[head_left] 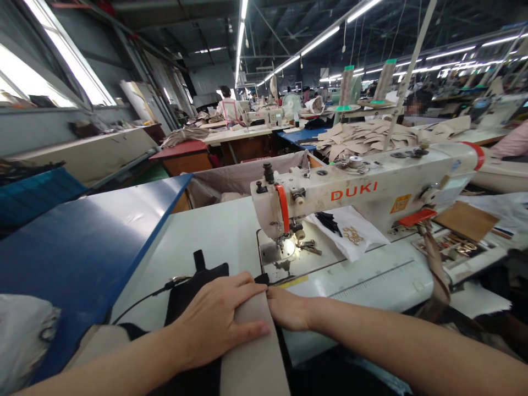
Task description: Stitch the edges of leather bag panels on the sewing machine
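Observation:
A beige fabric panel (252, 352), joined to black fabric (176, 300), lies at the front edge of the sewing table. Across the panel rests my left hand (214, 316), its thumb on the beige face and its index finger along the far end. My right hand (291, 309) grips the panel's right edge; its fingertips are partly hidden there. A small black tab (261, 279) sticks out past the fingers. Just beyond stands a white sewing machine (350, 190), its needle area (285, 247) lit and apart from the fabric.
Beside the machine, a white sheet (350, 250) holds black strips and small gold-coloured metal pieces. A parts tray (454, 247) sits at right, near a hanging brown strap (435, 269). To the left is a blue table (103, 242). Beige cut pieces (367, 140) are heaped behind the machine.

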Demonstrator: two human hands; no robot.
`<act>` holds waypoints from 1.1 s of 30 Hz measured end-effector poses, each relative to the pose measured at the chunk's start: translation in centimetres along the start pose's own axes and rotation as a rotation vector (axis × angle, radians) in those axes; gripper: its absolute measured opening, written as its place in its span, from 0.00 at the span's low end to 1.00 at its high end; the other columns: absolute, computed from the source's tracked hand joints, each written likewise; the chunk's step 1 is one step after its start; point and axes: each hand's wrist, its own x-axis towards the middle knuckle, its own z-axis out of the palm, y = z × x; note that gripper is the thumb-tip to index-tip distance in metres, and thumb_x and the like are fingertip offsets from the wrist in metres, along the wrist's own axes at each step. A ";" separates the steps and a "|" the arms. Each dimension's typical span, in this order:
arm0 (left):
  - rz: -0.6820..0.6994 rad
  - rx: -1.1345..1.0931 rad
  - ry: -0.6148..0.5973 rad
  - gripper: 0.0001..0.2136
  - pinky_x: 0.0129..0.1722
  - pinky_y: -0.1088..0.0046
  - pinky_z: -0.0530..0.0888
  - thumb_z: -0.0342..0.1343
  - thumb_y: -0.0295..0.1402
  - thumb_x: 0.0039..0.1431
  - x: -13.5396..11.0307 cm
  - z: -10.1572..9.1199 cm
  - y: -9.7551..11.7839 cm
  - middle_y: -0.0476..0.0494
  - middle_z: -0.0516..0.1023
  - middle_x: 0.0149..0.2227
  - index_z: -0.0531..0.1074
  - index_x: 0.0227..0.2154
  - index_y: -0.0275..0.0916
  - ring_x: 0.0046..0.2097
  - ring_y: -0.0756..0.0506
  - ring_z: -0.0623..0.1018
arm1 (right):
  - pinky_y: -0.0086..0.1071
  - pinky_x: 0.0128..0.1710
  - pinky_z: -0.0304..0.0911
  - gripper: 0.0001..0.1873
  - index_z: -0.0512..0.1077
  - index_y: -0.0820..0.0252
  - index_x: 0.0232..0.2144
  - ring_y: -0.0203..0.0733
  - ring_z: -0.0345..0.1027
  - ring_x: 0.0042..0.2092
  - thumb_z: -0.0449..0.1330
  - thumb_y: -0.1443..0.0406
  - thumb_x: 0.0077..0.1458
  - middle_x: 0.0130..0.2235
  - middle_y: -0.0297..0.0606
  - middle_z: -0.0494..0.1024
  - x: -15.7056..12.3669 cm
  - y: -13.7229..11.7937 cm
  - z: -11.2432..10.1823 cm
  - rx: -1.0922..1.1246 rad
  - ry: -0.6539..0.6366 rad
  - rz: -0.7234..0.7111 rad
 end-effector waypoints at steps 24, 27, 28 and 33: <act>0.184 0.241 -0.148 0.26 0.22 0.74 0.55 0.41 0.47 0.61 4.8 -8.8 -0.8 0.50 0.69 0.15 0.72 0.15 0.39 0.19 0.51 0.66 | 0.46 0.62 0.38 0.40 0.48 0.76 0.61 0.54 0.33 0.65 0.53 0.57 0.53 0.64 0.56 0.43 0.5 2.8 2.0 -0.816 0.157 -0.042; 0.191 0.243 -0.270 0.25 0.20 0.73 0.56 0.40 0.45 0.63 5.4 -5.0 -1.7 0.47 0.71 0.16 0.73 0.16 0.40 0.19 0.49 0.67 | 0.45 0.63 0.37 0.45 0.45 0.74 0.62 0.54 0.33 0.65 0.58 0.59 0.48 0.64 0.56 0.43 0.8 2.7 1.6 -0.818 0.133 -0.089; 0.196 0.227 -0.285 0.24 0.21 0.73 0.57 0.40 0.43 0.63 5.6 -3.6 -1.9 0.47 0.73 0.17 0.73 0.18 0.40 0.20 0.48 0.69 | 0.45 0.63 0.37 0.47 0.44 0.74 0.62 0.54 0.33 0.65 0.60 0.59 0.46 0.64 0.57 0.42 0.9 2.8 1.6 -0.828 0.113 -0.095; 0.254 0.044 -0.285 0.26 0.28 0.73 0.66 0.33 0.38 0.65 5.7 1.5 -2.6 0.45 0.78 0.24 0.74 0.22 0.39 0.26 0.47 0.74 | 0.45 0.63 0.36 0.48 0.45 0.76 0.62 0.53 0.32 0.65 0.60 0.60 0.44 0.65 0.56 0.40 1.2 3.1 1.1 -0.840 0.092 -0.051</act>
